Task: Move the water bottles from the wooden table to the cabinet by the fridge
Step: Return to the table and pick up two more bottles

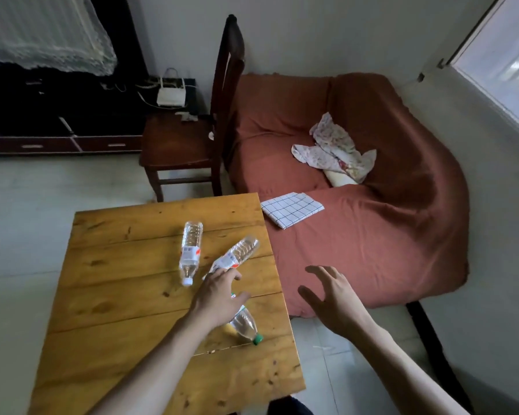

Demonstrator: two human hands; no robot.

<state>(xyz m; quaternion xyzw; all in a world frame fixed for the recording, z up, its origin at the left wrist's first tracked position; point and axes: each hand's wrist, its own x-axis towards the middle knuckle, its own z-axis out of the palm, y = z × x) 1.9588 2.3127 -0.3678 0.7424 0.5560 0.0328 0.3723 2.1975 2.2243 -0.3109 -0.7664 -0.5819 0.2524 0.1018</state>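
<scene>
Three clear water bottles lie on their sides on the wooden table (108,295). A white-capped bottle (190,253) lies at the middle. A second bottle (237,254) lies slanted to its right. A green-capped bottle (246,326) lies near the table's right edge. My left hand (219,295) hovers over the table with relaxed fingers, its fingertips at the lower end of the slanted bottle, and it hides part of the green-capped one. My right hand (333,298) is spread open in the air beyond the table's right edge, holding nothing.
A sofa under a rust-red cover (372,229) stands right of the table, with a checked cloth (291,209) and a floral cloth (333,151) on it. A dark wooden chair (186,139) stands behind the table. A low dark cabinet (57,115) lines the far left wall.
</scene>
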